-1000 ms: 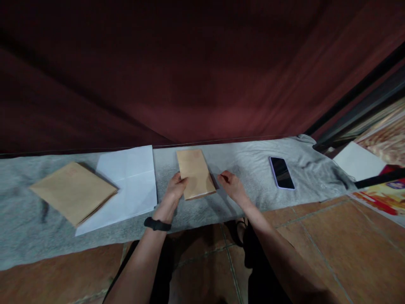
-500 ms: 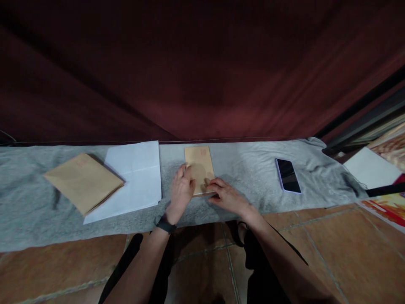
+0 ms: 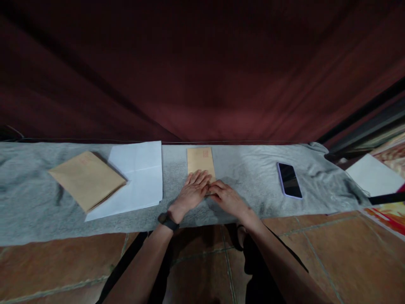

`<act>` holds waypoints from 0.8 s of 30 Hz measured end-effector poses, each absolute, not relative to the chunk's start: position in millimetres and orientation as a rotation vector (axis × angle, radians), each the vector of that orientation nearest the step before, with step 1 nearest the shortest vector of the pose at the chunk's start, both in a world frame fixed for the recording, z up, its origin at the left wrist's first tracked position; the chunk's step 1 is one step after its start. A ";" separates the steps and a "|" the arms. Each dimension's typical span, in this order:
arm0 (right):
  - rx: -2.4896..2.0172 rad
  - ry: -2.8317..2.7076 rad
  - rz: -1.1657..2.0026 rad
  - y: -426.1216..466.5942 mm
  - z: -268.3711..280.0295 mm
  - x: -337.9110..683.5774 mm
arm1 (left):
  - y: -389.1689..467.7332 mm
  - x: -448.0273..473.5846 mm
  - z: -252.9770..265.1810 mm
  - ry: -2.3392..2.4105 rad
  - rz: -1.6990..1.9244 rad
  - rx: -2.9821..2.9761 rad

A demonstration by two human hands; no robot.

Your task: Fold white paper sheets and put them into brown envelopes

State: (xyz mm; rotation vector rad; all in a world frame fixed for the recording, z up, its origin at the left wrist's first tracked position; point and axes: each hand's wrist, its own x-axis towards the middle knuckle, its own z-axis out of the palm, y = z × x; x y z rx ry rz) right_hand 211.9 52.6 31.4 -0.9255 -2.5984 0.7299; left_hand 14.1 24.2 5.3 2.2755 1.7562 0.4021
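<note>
Brown envelope (image 3: 199, 159) on the gray cloth (image 3: 247, 169), in front of us
Our left hand (image 3: 191, 192) lies flat on it, fingers a bit apart; our right hand (image 3: 226, 198) bends at its near edge, maybe pinching, we can't tell. We should press evenly. Its red print (image 3: 206, 154) is too small to read.

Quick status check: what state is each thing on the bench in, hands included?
Middle envelope: lying flat, near end covered by hands
Left hand: spread on the envelope
Right hand: fingers bent, at the envelope's near right corner
Left-side brown envelopes: layered, slanted, overlapping the paper
White paper: flat, creased
Phone: face up, screen dark
Grey cloth: spread out, wrinkled
</note>
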 end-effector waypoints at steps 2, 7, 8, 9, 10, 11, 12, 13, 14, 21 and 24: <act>-0.905 -2.588 0.754 55.0 32.6 212.8 | 17.3 6.6 7.8 1.657 0.383 2.272; -0.968 -2.594 0.721 58.8 31.9 209.9 | 0.6 -9.9 16.1 1.525 0.448 2.276; -0.988 -2.595 0.705 59.0 30.8 208.7 | -1.0 -11.4 16.5 1.522 0.473 2.275; -1.005 -2.596 0.690 59.1 29.5 207.4 | -2.0 -12.0 16.3 1.525 0.494 2.273; -1.022 -2.596 0.676 59.0 28.1 206.0 | -2.6 -11.8 15.5 1.533 0.508 2.269; -1.040 -2.593 0.660 58.7 26.6 204.5 | -3.0 -10.9 14.3 1.548 0.516 2.266; -1.061 -2.590 0.639 58.2 25.1 203.0 | -3.4 -9.3 12.7 1.570 0.522 2.261; -1.083 -2.585 0.617 57.6 23.6 201.5 | -4.1 -7.1 11.1 1.601 0.531 2.255; -1.104 -2.578 0.594 56.9 22.2 200.2 | -5.3 -4.4 9.7 1.639 0.544 2.249; -1.135 -2.524 0.593 57.6 19.4 198.3 | -35.7 29.9 7.5 1.804 0.539 2.409; -1.168 -2.527 0.551 53.4 22.2 196.4 | -50.2 46.0 5.6 1.826 0.509 2.451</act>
